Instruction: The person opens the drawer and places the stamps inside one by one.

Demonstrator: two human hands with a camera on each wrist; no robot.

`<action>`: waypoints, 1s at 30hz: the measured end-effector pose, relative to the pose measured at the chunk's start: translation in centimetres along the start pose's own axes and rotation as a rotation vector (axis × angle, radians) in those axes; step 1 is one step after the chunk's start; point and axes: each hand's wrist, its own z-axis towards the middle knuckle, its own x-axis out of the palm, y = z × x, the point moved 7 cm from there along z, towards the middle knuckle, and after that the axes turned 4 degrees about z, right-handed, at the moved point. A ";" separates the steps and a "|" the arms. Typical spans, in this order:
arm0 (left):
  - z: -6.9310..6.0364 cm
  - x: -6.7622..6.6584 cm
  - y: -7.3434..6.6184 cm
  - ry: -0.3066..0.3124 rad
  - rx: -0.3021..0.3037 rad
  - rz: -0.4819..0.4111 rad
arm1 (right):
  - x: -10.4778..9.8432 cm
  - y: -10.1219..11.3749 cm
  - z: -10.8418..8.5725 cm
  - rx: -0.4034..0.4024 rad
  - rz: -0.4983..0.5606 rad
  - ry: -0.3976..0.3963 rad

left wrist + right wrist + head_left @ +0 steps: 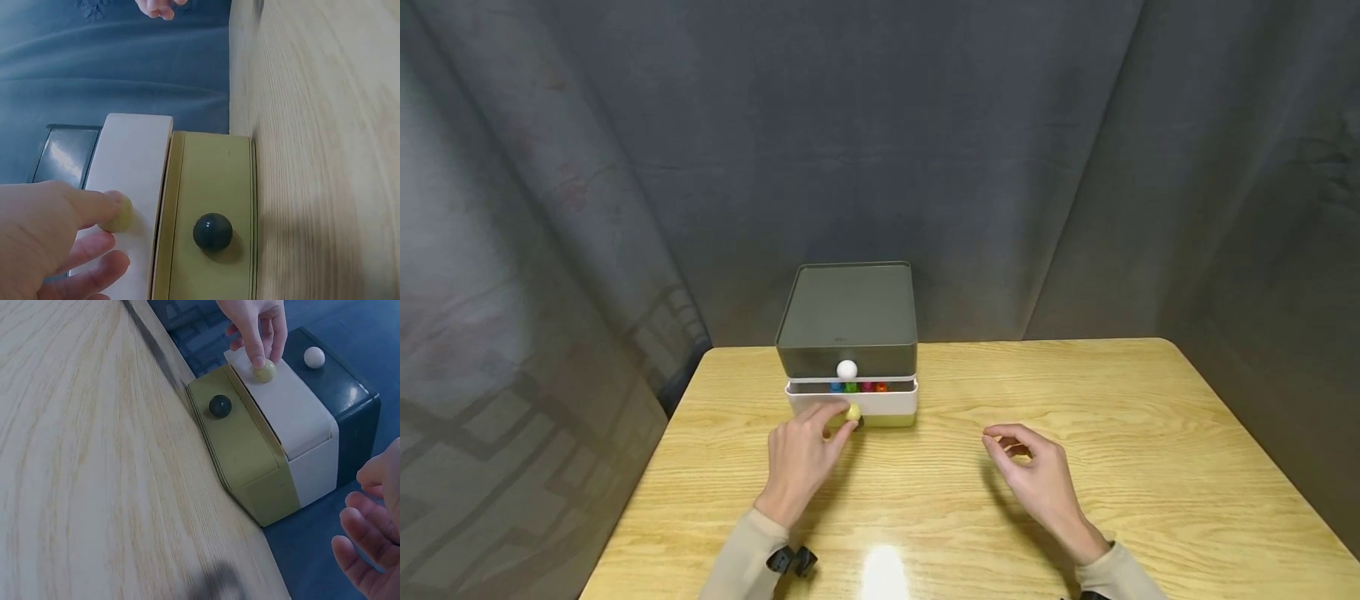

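Observation:
My left hand (801, 458) pinches the pale yellow knob (122, 215) of the white middle drawer (891, 403) between thumb and fingertips. That drawer stands slightly pulled out from a small three-tier drawer box, and several bright blue, green, pink and orange pieces show in its gap. Above it, the dark grey top drawer (887, 362) bears a white knob (314, 357). The olive-yellow bottom drawer (209, 169) has a black knob (212, 232). My right hand (1037, 475) hovers over the table to the right of the box, fingers loosely curled and holding nothing.
The box stands near the back edge of a light wooden table (1150, 433), left of its middle. Dark grey curtain (880, 150) hangs behind and along both sides. A black wrist strap with a small device (793, 561) sits on my left sleeve.

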 end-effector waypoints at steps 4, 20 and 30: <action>0.2 0.4 0.3 -0.005 -0.023 0.001 | -0.1 0.0 0.0 -0.003 0.003 -0.004; 0.8 1.4 1.3 0.001 -0.096 -0.034 | 0.0 -0.1 -0.3 0.000 -0.008 0.005; -0.4 0.8 2.1 0.056 -0.122 -0.068 | -3.8 0.1 0.7 0.009 -0.080 -0.047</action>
